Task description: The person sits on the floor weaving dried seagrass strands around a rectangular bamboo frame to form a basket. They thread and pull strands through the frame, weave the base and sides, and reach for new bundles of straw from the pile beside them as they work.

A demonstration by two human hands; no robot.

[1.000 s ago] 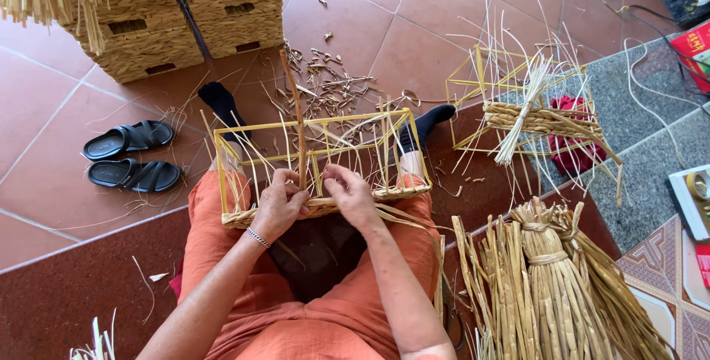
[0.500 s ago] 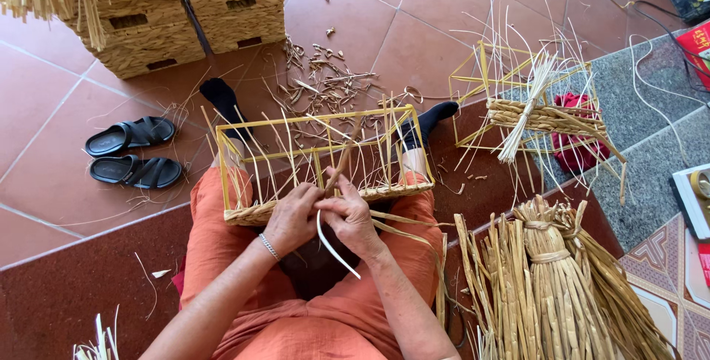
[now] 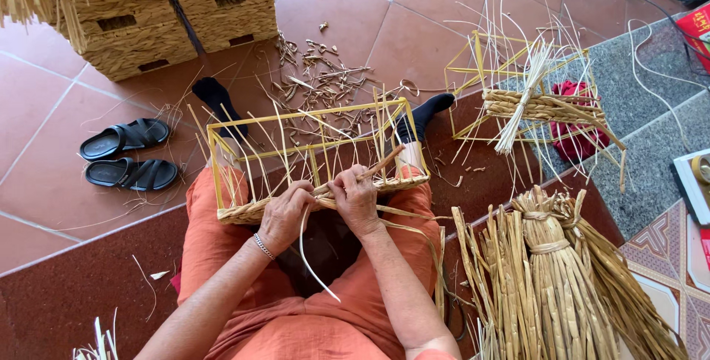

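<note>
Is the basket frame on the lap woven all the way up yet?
No. Basket frame has weave only along its bottom edge; upper wires stand bare.

Sandals, reed bundles on tiled floor

The basket frame on the lap is full of thin upright sticks with small gaps, so a hand can only slip between them. Bundles of straw block the right side. Scraps lie on the tiles ahead, sandals sit to the left. The dark floor on the left has open room
</note>
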